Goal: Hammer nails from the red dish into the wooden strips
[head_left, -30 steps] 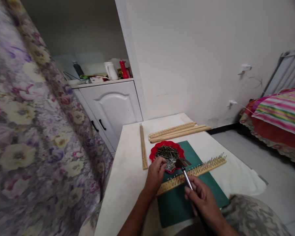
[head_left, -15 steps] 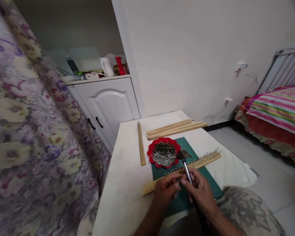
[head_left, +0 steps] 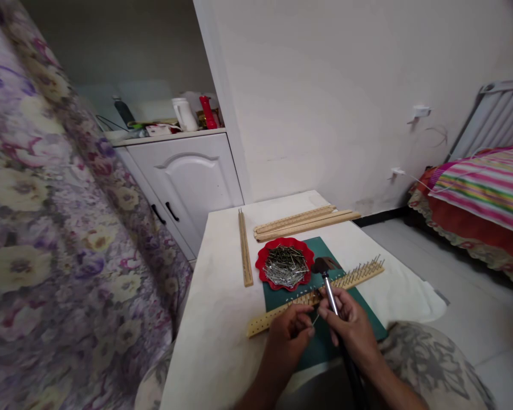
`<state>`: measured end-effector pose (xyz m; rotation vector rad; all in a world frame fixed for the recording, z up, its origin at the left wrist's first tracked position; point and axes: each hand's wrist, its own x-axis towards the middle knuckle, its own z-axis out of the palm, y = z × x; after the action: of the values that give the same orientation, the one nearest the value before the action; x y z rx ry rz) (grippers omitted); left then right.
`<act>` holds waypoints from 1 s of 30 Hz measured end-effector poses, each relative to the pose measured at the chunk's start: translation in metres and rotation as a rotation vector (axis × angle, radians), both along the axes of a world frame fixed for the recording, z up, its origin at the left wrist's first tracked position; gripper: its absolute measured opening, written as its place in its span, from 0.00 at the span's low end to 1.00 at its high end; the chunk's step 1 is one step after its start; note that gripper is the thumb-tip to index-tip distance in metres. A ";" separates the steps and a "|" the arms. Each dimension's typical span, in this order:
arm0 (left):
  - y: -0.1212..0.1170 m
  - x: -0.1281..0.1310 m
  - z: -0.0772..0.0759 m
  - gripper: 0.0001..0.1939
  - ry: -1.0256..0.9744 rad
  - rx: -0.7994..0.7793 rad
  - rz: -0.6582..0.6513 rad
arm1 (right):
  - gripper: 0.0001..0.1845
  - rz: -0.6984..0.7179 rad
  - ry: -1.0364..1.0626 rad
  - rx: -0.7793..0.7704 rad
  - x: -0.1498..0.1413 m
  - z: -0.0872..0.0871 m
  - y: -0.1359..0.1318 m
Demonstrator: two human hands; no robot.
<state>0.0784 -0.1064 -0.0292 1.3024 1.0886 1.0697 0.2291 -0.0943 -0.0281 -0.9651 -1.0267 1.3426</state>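
My right hand (head_left: 351,323) is closed around a hammer (head_left: 330,291) with a dark head, a shiny metal shaft and a black grip; its head points away from me. My left hand (head_left: 287,337) pinches a thin nail (head_left: 316,319), tilted, close beside the right fingers. Just beyond both hands lies a wooden strip (head_left: 261,325) with rows of holes, slanting across a green mat (head_left: 318,354). Many nails stand in its middle and right part, while bare holes show at the left end. The hands cover some of the strip. Behind it sits a red scalloped dish (head_left: 261,263) full of loose nails.
More wooden strips (head_left: 301,223) lie at the table's far edge, and a narrow pair (head_left: 245,250) lies left of the dish. The white-covered table (head_left: 216,319) meets the wall. A floral curtain (head_left: 68,239) hangs at left; a bed (head_left: 487,182) stands at right.
The nail between my left fingers has turned from nearly upright to a slant. The hammer head has shifted slightly right and away from the dish.
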 end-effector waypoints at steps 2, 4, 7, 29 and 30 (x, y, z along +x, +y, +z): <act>-0.002 0.000 -0.001 0.09 0.007 0.022 0.074 | 0.19 -0.004 0.009 0.001 0.003 0.000 0.001; -0.003 -0.001 0.001 0.05 0.007 0.039 0.145 | 0.19 0.011 0.016 -0.005 0.003 0.001 0.002; -0.003 -0.002 0.003 0.06 -0.060 0.022 0.220 | 0.19 0.045 0.019 -0.018 -0.001 0.003 -0.001; 0.008 -0.026 -0.012 0.07 0.448 0.284 0.334 | 0.15 0.027 -0.077 0.028 -0.003 0.008 -0.008; 0.009 -0.025 -0.011 0.07 0.460 0.286 0.334 | 0.15 0.028 -0.080 0.027 -0.004 0.009 -0.009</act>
<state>0.0534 -0.0978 -0.0404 1.6876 1.5812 1.2373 0.2256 -0.1032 -0.0192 -0.9941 -1.1197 1.3186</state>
